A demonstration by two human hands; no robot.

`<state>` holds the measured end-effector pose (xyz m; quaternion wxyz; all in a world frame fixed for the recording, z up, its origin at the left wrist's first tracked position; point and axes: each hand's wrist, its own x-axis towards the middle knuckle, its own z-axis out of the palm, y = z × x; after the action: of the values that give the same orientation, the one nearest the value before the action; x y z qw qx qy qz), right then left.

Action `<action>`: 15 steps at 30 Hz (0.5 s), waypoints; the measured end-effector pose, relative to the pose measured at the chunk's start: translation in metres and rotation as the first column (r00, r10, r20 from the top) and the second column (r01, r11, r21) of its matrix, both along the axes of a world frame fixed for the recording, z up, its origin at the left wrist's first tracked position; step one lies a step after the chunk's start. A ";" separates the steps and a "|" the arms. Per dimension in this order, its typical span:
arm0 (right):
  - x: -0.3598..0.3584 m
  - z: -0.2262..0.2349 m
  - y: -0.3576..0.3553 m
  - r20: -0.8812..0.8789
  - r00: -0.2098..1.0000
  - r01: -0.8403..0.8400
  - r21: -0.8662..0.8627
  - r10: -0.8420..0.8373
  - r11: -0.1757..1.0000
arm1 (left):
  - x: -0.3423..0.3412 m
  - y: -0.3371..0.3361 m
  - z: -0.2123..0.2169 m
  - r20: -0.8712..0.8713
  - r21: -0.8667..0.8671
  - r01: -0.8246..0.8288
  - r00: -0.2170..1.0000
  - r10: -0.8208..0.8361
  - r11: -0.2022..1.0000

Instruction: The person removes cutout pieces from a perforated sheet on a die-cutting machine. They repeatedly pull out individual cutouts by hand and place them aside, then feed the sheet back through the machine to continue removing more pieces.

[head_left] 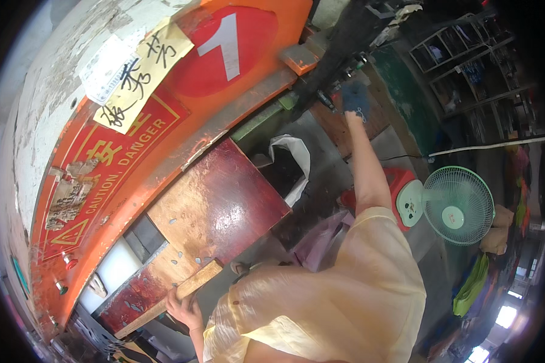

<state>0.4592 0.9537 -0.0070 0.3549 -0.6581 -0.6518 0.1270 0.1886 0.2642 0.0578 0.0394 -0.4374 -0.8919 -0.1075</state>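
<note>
My left hand is bare, its fingers spread over a worn wooden strip along the near edge of a dark red and tan work board. Several small grey metal pieces lie scattered on the board near that hand. Stretched far out to the upper right, my right hand wears a dark blue-grey glove. It is beside a dark machine part with small knobs or buttons. The gloved fingers are too small and dark to make out, so whether they grip anything is unclear.
An orange machine frame with red signs curves over the board's far side. A white-rimmed dark bag or bin stands past the board's right end. A green fan and red stool-like object are right of my arm; metal racks stand beyond.
</note>
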 end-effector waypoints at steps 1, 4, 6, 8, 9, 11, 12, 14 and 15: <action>-0.001 0.008 -0.003 -0.044 0.999 0.001 0.061 0.001 0.998 | 0.000 0.001 0.001 -0.004 0.004 0.001 1.000 -0.001 1.000; -0.005 0.027 -0.003 0.045 0.993 -0.120 0.218 0.113 0.968 | 0.000 0.004 0.002 -0.020 0.004 0.002 1.000 -0.002 1.000; -0.007 0.033 0.004 0.139 0.982 -0.144 0.142 0.124 0.979 | 0.001 0.006 0.003 -0.031 0.012 0.004 1.000 -0.003 1.000; -0.008 0.036 0.013 0.104 0.981 -0.171 0.033 0.166 0.985 | 0.002 0.006 0.003 -0.035 0.029 0.017 0.999 -0.016 0.999; -0.008 0.035 0.017 0.016 0.983 -0.180 -0.071 0.181 0.981 | 0.002 0.007 0.003 -0.014 0.024 0.016 1.000 -0.016 1.000; -0.006 0.033 0.021 -0.339 0.935 -0.207 -0.272 0.107 0.940 | 0.002 0.007 0.004 0.021 0.018 0.013 1.000 -0.013 1.000; -0.003 0.031 0.020 -0.569 0.822 -0.246 -0.356 0.000 0.902 | 0.002 0.007 0.004 0.031 0.003 0.002 1.000 -0.002 1.000; 0.004 0.026 0.014 -0.839 0.520 -0.334 -0.373 -0.161 0.866 | 0.002 0.007 0.005 0.042 -0.007 -0.006 0.999 0.006 1.000; 0.007 0.022 0.008 -0.911 0.374 -0.361 -0.313 -0.172 0.878 | 0.002 0.008 0.006 0.059 -0.019 -0.005 0.998 0.006 1.000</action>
<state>0.4664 0.9616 0.0149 0.4792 -0.4977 -0.3287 0.6439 0.1901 0.2722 0.0639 0.0092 -0.4320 -0.8949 -0.1119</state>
